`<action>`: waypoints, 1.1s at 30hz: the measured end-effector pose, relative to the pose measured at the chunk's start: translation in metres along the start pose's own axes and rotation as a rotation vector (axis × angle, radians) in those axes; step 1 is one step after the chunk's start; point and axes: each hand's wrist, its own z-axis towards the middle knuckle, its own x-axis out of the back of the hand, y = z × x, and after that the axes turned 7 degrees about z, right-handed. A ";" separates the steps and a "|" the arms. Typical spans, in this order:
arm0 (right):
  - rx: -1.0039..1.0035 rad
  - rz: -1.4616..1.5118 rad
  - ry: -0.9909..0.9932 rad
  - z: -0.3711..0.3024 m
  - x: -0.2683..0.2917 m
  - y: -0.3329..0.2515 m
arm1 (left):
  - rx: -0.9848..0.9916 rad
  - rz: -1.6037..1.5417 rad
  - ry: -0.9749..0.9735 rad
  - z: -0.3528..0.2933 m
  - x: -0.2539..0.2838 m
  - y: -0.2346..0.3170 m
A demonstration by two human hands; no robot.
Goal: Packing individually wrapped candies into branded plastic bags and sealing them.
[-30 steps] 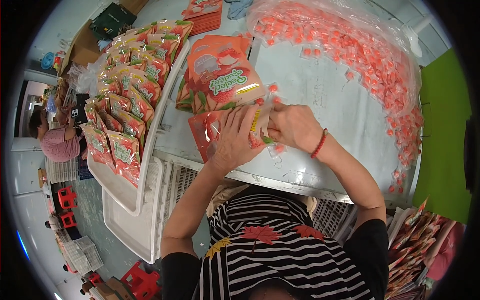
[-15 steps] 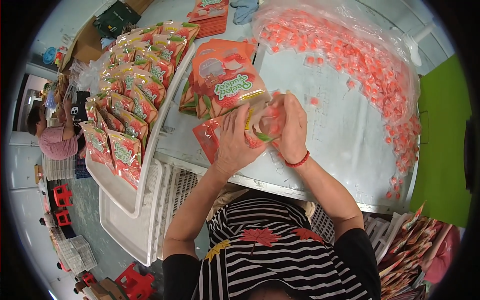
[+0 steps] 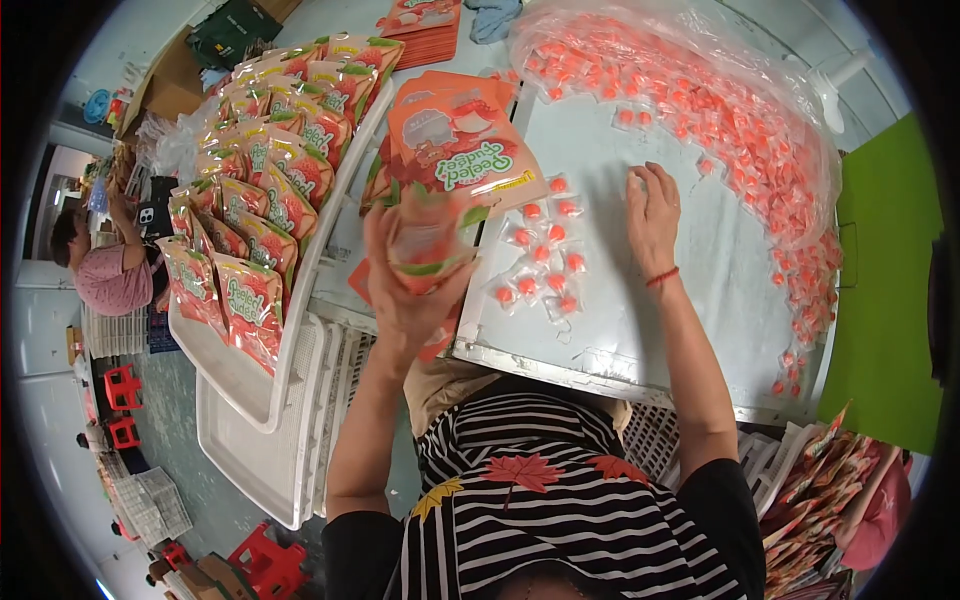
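Observation:
My left hand [image 3: 398, 305] grips a red and green candy pouch [image 3: 430, 245], smeared by motion, left of the tabletop's metal edge. Partly under it lie more flat pouches, beside a fanned stack of orange-red pouches [image 3: 470, 145]. My right hand [image 3: 653, 218] is over the metal tabletop [image 3: 610, 320], its fingers loosely bent and nothing seen in them. Between my hands several clear-wrapped red candies [image 3: 541, 254] lie in a loose cluster. A long heap of the same candies [image 3: 690, 110] curves along the far and right side, partly under a clear plastic bag.
At left, a white tray [image 3: 270, 405] holds rows of filled pouches [image 3: 250, 300], above stacked trays. Another stack of pouches [image 3: 428, 45] and a blue cloth [image 3: 490, 20] sit at the far edge. A green panel [image 3: 885, 290] stands right. A person in pink [image 3: 115, 280] is far left.
My right hand has moved right, away from the pouch. My left hand has drawn the pouch leftward. The cluster of candies now shows where my hands were.

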 end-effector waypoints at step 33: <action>0.322 -0.146 -0.380 -0.016 -0.077 -0.040 | -0.087 0.147 -0.106 -0.014 -0.007 -0.002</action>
